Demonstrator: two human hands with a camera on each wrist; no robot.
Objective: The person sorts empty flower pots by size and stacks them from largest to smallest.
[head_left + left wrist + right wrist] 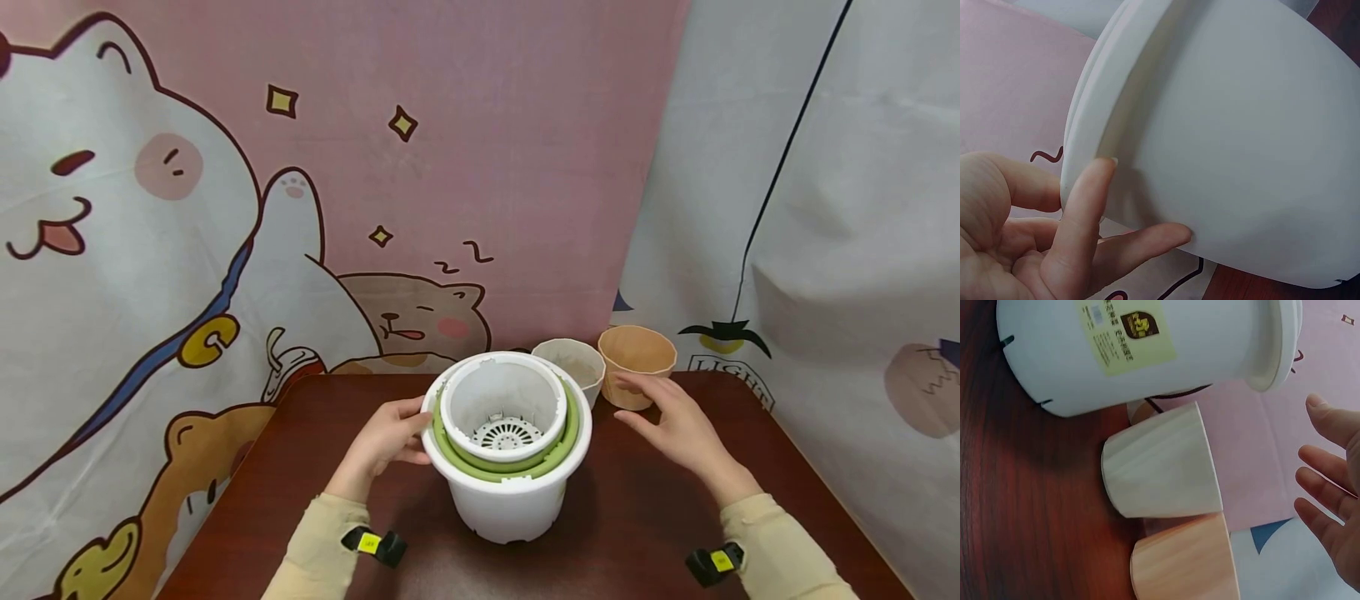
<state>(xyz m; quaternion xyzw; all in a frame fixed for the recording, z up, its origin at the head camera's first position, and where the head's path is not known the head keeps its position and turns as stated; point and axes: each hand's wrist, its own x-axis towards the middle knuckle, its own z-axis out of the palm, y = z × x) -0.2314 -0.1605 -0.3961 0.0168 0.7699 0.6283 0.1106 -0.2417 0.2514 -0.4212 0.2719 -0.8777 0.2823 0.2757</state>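
A large white plastic flower pot stands upright on the table, with a green pot nested inside it and a smaller white pot with a slotted bottom innermost. At the left side of the stack, my left hand holds the large pot's rim between thumb and fingers; in the left wrist view, fingertips lie against its wall under the rim. My right hand hovers right of the stack, fingers spread and holding nothing. A yellowish label shows on the large pot's side.
Behind the stack to the right stand a cream pot and an orange-tan pot, side by side. The dark red wooden table ends at a printed cloth backdrop at the back, with more cloth along the right.
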